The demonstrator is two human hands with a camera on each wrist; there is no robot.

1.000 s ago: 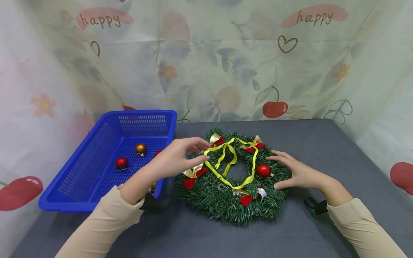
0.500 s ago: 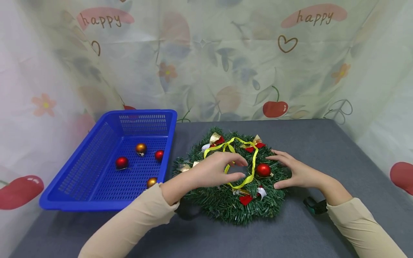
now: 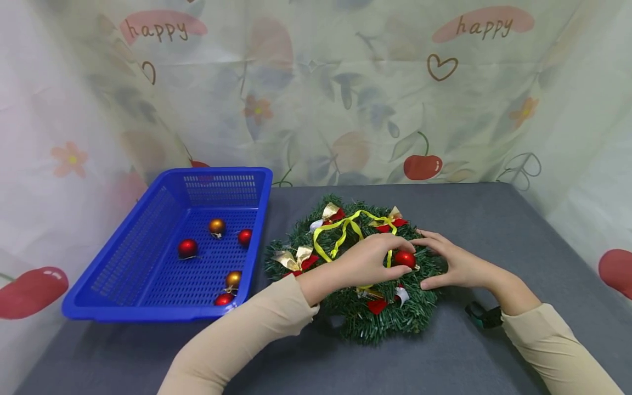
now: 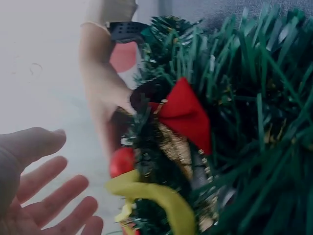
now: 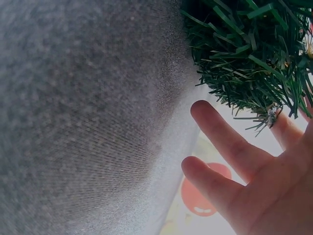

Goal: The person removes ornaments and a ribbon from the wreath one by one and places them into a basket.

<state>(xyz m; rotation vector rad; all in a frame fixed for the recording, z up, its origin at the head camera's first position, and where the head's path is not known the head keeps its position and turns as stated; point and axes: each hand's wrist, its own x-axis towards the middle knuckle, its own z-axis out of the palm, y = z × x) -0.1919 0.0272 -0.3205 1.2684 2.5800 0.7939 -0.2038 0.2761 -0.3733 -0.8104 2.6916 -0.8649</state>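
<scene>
A green wreath [image 3: 380, 323] lies on the table, trimmed with red and gold bows [image 3: 298, 258] and a yellow ribbon [image 3: 323, 247]. My left hand [image 3: 370, 255] reaches over it, thumb and fingertips around the shiny red ball [image 3: 406, 259] on the wreath's right side. In the left wrist view the fingers [image 4: 54, 196] are spread and stand apart from the ball [image 4: 122, 162]. At the wreath's right edge, my right hand [image 3: 459, 263] touches the greenery with thumb and fingers apart. The right wrist view shows its straight fingers [image 5: 230, 147] beside the branches.
On the left stands a blue plastic basket [image 3: 133, 315] holding several red and gold balls, such as a red one [image 3: 187, 248] and a gold one [image 3: 216, 226]. Grey cloth covers the table [image 3: 474, 214]. A printed curtain [image 3: 316, 99] hangs behind.
My left hand has moved right, from the wreath's left side across the ribbon to the red ball. The basket's near balls have come into view. My right hand has stayed still.
</scene>
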